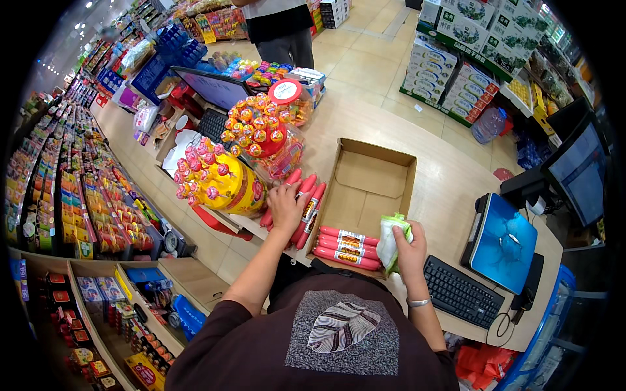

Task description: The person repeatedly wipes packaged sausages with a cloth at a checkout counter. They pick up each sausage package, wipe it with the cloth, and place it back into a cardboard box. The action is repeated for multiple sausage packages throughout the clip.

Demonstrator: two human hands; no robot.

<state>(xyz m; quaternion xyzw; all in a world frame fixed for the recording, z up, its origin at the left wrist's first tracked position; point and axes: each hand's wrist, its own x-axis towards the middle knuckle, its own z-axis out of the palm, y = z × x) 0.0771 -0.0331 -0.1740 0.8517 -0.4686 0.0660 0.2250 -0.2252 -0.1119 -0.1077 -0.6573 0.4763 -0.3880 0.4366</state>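
Observation:
My left hand bends its fingers over a group of red-wrapped sausages lying on the counter, left of an open cardboard box. My right hand grips a crumpled white and green cloth above the box's near right corner. Inside the box, several more sausages lie side by side along its near end, with pale printed labels around their middles. The cloth hides the right ends of some of them.
Lollipop tubs, a yellow one and a red-topped one, stand close beyond my left hand. To the right are a black keyboard, a blue-topped device and a monitor. A person stands across the counter.

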